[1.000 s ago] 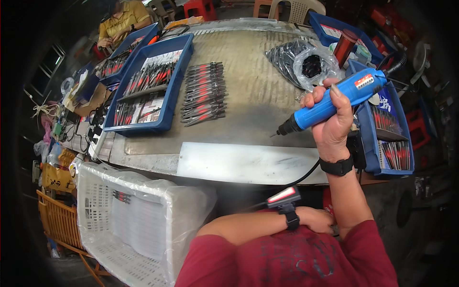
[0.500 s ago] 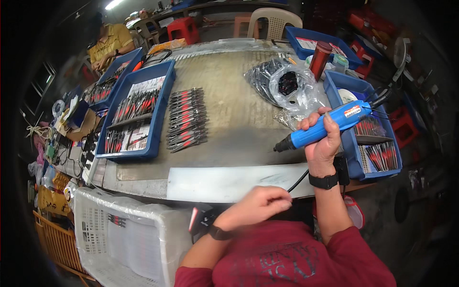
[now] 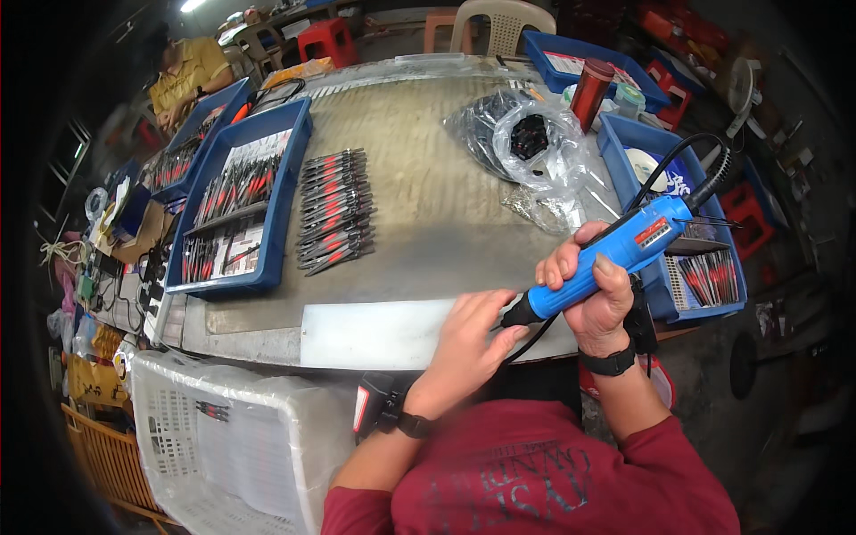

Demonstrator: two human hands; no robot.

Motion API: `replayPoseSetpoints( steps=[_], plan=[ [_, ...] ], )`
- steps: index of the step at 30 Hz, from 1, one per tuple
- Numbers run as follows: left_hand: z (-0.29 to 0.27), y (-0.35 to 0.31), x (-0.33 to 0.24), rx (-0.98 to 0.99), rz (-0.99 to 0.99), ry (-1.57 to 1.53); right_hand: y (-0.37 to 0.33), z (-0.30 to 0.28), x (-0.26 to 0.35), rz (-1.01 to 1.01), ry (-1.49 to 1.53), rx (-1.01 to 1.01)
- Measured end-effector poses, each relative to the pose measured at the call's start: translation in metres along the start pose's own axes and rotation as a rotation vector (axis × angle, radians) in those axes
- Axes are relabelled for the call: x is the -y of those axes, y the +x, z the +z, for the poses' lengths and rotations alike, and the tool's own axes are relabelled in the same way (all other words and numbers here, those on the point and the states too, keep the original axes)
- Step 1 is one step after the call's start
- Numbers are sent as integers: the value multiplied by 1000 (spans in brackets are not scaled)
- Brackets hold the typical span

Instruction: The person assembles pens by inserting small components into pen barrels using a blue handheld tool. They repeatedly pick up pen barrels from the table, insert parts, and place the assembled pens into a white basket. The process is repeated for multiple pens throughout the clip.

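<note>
My right hand (image 3: 596, 301) is wrapped round the body of a blue electric screwdriver (image 3: 637, 236), which tilts with its black nose down to the left. At that nose (image 3: 519, 312), my left hand (image 3: 468, 343) has its thumb and fingers closed about the tip; the bit end is hidden. Both hands are above a white board (image 3: 374, 334) along the table's near edge. Farther left on the table lies a stacked row of slim black-and-red pen-like tools (image 3: 334, 209).
Blue bins (image 3: 301, 134) of similar tools stand at the left, and another blue bin (image 3: 682, 314) at the right. A clear plastic bag (image 3: 557, 165) of black parts and a red tumbler (image 3: 590, 96) sit at the far right. A white crate (image 3: 299, 446) stands low left. Another person (image 3: 192, 67) sits far left.
My left hand has moved up and forward to the screwdriver's nose. The screwdriver and right hand have shifted slightly lower, and the view has shifted a little.
</note>
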State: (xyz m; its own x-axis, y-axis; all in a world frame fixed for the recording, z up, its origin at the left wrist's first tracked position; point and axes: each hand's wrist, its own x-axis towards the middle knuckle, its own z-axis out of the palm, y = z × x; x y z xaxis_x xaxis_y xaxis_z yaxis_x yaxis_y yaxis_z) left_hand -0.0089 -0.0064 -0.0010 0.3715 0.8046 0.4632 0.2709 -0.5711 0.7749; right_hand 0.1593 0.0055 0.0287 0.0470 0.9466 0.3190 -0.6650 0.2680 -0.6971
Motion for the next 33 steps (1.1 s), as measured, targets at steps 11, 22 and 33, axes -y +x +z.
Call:
replayPoseSetpoints(
  steps=[11, 22, 33],
  plan=[
    [-7, -1, 3, -61, 60, -28, 4, 9, -13, -41, -1, 79],
    [-13, 1, 11, -61, 37, -32, 17, 13, -26, 98, 134, -76],
    [-71, 3, 74, -419, -185, 331, 15, -4, -19, -83, 16, -198]
  ],
)
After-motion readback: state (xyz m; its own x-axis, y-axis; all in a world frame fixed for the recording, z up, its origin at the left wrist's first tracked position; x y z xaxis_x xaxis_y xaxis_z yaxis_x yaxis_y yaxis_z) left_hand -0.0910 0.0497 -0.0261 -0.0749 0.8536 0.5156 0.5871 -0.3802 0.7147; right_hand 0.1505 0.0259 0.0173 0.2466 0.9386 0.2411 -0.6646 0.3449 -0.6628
